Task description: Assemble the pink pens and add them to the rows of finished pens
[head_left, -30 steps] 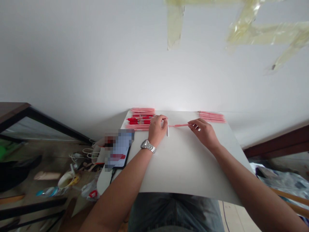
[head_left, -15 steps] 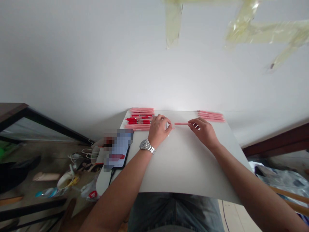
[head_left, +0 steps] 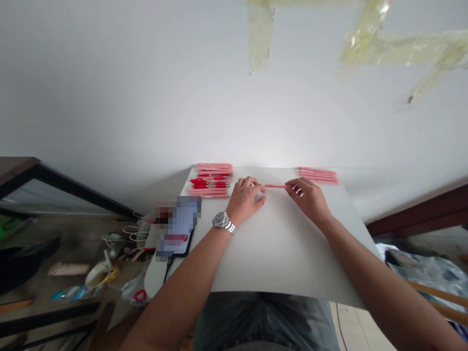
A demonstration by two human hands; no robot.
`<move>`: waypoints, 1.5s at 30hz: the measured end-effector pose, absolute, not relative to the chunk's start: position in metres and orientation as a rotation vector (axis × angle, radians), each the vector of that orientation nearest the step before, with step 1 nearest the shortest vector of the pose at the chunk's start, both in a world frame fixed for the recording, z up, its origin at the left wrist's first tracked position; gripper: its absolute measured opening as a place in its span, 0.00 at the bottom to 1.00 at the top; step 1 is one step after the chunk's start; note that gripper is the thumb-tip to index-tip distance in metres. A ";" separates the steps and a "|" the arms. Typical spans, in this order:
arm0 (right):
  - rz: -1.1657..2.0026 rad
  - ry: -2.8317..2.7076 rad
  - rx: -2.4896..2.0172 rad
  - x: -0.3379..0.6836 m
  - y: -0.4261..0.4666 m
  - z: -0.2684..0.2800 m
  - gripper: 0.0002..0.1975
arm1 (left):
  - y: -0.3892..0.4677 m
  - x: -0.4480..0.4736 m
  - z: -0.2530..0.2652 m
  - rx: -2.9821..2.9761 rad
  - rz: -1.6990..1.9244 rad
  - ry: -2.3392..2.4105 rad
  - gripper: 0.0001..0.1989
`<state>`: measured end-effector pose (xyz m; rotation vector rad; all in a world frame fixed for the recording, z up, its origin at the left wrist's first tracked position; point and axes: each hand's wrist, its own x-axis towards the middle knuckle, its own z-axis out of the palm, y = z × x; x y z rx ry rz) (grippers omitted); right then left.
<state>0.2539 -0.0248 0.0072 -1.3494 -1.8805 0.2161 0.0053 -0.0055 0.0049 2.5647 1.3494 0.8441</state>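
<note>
Pink pen (head_left: 275,185), lying crosswise between the left hand (head_left: 244,197) and the right hand (head_left: 307,195), toward the far side of a white table (head_left: 278,253). Cannot tell from this angle, resting on the surface or lifted slightly off it. Nearest, at the bottom, dark blue-grey jeans (head_left: 265,319) just below the near edge, and pale floor tiles (head_left: 356,317) to their right. Down on the floor to the left, a clear bottle (head_left: 71,294) with blue on it, lying near a white container (head_left: 97,277). On the left part of the table, a phone (head_left: 183,226), partly covered by coarse blocks, with a dark cable (head_left: 169,265) at its lower end. Farther up, a silver watch (head_left: 224,222) around the left wrist. On the left hand, thumb and forefinger spread apart, forefinger at the left end of the pen; too fine to tell, touching or barely clear. On the right hand, thumb and fingertips pinched together on the right end of the pen. Farther off, at the far left corner, lower pink pens (head_left: 208,192), then red pens (head_left: 219,185), then upper pink pens (head_left: 215,166) closest to the wall (head_left: 146,97). At the far right, right-hand pink pens (head_left: 318,176), side by side. High on the wall, strips of yellowish tape (head_left: 260,41)
</note>
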 end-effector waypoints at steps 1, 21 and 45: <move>0.217 -1.881 -1.353 0.254 -0.025 0.007 0.10 | -0.006 0.005 0.005 2.569 0.841 1.343 0.08; 0.233 -1.873 -1.406 0.254 -0.024 0.005 0.10 | 0.000 0.002 0.003 2.537 0.893 1.494 0.03; 0.243 -1.929 -1.375 0.254 -0.025 0.004 0.11 | -0.002 0.001 0.006 2.436 0.975 1.548 0.03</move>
